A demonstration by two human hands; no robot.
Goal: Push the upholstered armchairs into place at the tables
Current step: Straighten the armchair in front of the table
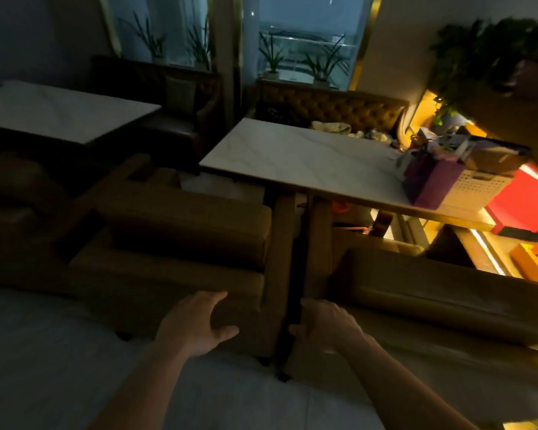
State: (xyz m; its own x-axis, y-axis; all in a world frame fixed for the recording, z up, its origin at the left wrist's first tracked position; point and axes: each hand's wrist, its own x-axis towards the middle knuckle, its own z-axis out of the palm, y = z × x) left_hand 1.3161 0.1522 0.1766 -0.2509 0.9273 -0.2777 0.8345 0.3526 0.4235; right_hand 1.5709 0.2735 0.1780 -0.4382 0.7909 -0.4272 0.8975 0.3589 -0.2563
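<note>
Two brown upholstered armchairs stand side by side with their backs toward me, facing a white marble-topped table (295, 156). My left hand (196, 324) rests on the back of the left armchair (180, 231), fingers spread over its top edge and thumb against its rear face. My right hand (322, 325) lies on the back corner of the right armchair (441, 293), fingers curved over the edge. A narrow dark gap separates the two chairs. The right armchair's seat is partly under the table; the left one sits mostly left of the table's corner.
A second marble table (56, 110) stands at the far left with dark chairs around it. A tufted bench (333, 110) runs behind the near table. A purple bag (432, 181), a white crate (479, 187) and a red box (522, 203) crowd the table's right end. Pale floor lies at my feet.
</note>
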